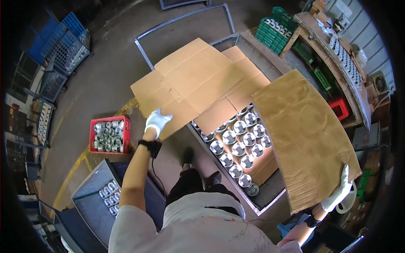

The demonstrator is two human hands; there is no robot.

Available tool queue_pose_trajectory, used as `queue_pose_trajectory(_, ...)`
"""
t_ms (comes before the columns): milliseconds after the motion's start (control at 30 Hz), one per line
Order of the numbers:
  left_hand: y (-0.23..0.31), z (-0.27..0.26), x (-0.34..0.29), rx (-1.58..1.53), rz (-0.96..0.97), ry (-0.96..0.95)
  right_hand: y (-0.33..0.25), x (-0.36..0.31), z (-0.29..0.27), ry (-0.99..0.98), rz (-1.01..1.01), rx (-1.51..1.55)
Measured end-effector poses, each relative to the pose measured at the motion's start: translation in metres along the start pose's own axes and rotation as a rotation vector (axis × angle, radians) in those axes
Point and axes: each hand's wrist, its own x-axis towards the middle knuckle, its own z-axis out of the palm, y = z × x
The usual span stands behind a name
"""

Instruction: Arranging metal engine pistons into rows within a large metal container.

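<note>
My left hand [157,123], in a white glove, grips the near left edge of an unfolded cardboard sheet [198,76], thumb on top. That sheet lies over the far part of a metal-framed cart [259,208]. My right hand [339,194], also gloved, holds a darker brown cardboard sheet [303,135] by its near right edge. This sheet is tilted over the cart's right side. Between the two sheets, rows of silver metal pistons [238,148] stand on cardboard in the cart. The sheets hide the rest of the load.
On the floor at left, a red crate [109,152] holds more pistons. Nearer stands a dark cart [90,189] with several pistons. Green crates [270,39] sit at far right beside a wooden workbench [333,63] bearing rows of metal parts. Blue mesh cages [65,40] stand far left.
</note>
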Motion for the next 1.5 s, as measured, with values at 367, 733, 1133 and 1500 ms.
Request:
queue_pose_trajectory(367,-0.016,-0.075,0.220,0.234,-0.169,0.120,-0.054,-0.066,0.003,-0.072,-0.429,-0.887)
queue_pose_trajectory(733,-0.032,-0.030,0.344,0.187,-0.465,0.068,-0.085,-0.082,0.038,-0.030,-0.182,-1.052)
queue_pose_trajectory(1133,-0.058,-0.042,0.374,-0.017,-0.236,-0.131,-0.098,-0.079,0.104,0.245,0.119,-0.278)
queue_pose_trajectory(1500,0.015,-0.051,0.290,-0.404,0.128,-0.121,-0.113,-0.080,0.109,0.328,0.307,0.118)
